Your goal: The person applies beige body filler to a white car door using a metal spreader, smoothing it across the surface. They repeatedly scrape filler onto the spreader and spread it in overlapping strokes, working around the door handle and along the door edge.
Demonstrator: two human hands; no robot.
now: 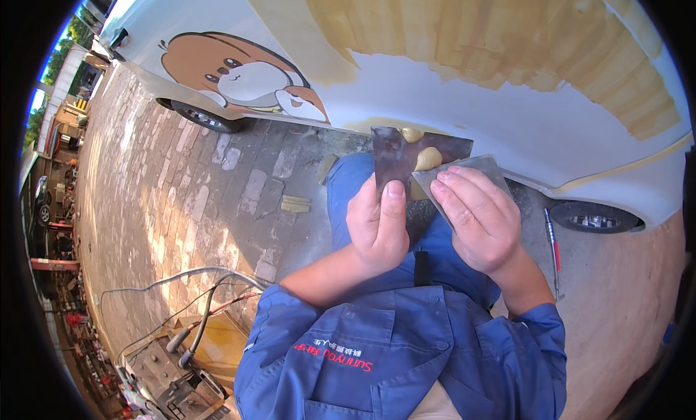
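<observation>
A smooth, curved white vehicle body (413, 86) spans the top of the frame. Worn, uneven brick paving (170, 177) stretches across the left. Matte, streaky tan filler (500, 35) coats that body at upper right. Just right of centre, the right hand (487, 220) has a narrow grip on a flat, straight-edged grey plate (489, 166), while the left hand (378, 228) pinches a thin, stained dark plate (392, 159) between thumb and fingers. The two overlap in view. On the dark plate sit smooth, rounded lumps of tan paste (428, 158).
</observation>
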